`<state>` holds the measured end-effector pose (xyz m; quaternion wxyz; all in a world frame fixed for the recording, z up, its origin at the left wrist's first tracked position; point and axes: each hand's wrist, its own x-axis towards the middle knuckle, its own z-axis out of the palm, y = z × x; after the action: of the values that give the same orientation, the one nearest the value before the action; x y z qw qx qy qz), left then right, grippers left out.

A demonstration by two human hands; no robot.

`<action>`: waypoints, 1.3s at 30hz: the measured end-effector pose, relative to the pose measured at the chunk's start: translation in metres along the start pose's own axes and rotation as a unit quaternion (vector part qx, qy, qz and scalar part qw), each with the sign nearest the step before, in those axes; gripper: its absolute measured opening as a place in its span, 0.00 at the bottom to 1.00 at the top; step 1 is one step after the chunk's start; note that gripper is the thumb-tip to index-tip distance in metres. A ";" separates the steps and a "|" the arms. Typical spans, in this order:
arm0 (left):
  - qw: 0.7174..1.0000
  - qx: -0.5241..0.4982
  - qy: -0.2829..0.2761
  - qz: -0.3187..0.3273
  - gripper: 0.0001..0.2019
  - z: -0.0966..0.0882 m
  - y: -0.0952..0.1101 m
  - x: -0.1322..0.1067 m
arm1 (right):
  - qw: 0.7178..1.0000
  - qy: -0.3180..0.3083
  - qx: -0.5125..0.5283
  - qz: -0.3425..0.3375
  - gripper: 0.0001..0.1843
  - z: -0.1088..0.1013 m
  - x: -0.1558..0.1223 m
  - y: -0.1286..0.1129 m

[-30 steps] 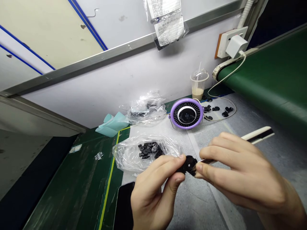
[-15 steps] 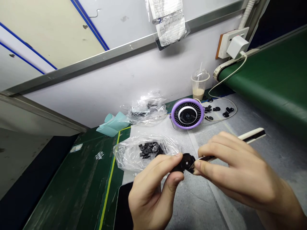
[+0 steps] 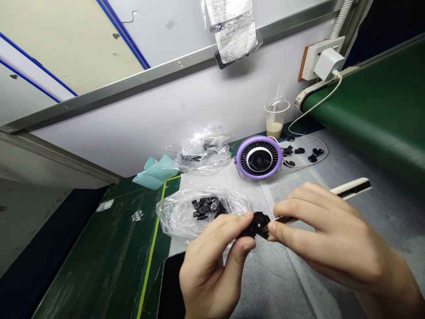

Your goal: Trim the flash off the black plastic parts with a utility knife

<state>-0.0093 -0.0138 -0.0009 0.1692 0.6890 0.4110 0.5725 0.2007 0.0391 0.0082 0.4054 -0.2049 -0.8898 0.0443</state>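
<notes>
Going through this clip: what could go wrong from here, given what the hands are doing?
The metal tip of the white-handled tool in the right hand sits right at the black round plastic part held by the left hand, so a slip might nick the left fingers. If dropped, the part might land among the small black parts in the plastic bag, or on the dark phone-like slab below.

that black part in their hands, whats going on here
A person grips a round black plastic part in their left hand and holds a white-handled utility knife in their right hand, its tip at the part's edge. More black parts lie in a clear plastic bag just beyond the hands.
</notes>
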 end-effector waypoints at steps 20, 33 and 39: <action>0.999 -0.036 0.001 0.006 0.20 0.007 0.001 0.001 | 0.892 0.088 0.370 0.242 0.12 0.014 0.010 -0.005; 0.814 0.462 0.062 -0.348 0.21 -0.089 -0.022 -0.169 | 0.876 -0.355 0.253 0.208 0.05 0.037 -0.012 0.031; 0.748 0.478 0.011 -0.461 0.31 -0.091 -0.034 -0.221 | 0.824 -0.445 0.251 0.245 0.08 0.093 -0.043 0.031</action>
<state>-0.1079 -0.1835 -0.1422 0.0571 0.4004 0.9002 0.1613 0.1674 0.0587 -0.0920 -0.0210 -0.2654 -0.8524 0.4500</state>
